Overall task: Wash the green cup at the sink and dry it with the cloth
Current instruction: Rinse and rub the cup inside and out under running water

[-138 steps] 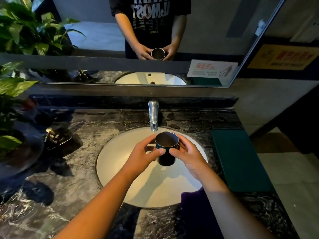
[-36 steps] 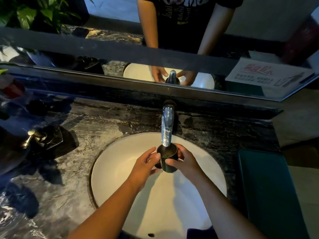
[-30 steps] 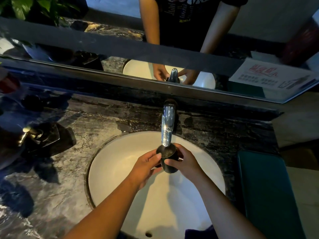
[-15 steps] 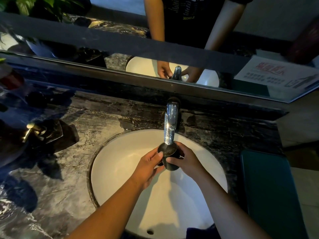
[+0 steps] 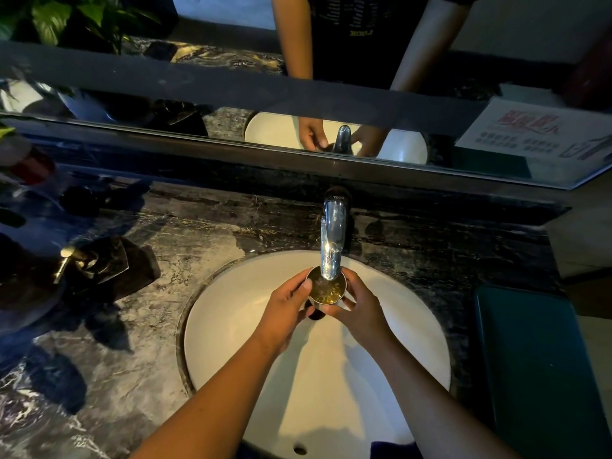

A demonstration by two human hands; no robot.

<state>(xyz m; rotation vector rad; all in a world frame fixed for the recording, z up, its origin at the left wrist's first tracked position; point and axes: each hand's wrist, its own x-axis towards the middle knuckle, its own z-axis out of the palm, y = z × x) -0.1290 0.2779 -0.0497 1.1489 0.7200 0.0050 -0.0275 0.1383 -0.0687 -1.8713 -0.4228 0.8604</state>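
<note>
both hands, left hand point(image 5: 287, 309) and right hand point(image 5: 361, 309), curl around the green cup point(image 5: 326, 289) under the tap point(image 5: 332, 240) (water glinting inside), over the sink point(image 5: 231, 326).

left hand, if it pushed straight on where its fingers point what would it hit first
The left hand grips the small dark green cup under the chrome tap, so the cup blocks it; beyond it, probably the right hand.

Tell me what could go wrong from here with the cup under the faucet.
1. Water glints high inside the green cup under the faucet; it may overflow and splash the marble counter.
2. The left hand and right hand hold it by the fingers; wet, it might slip into the sink.
</note>
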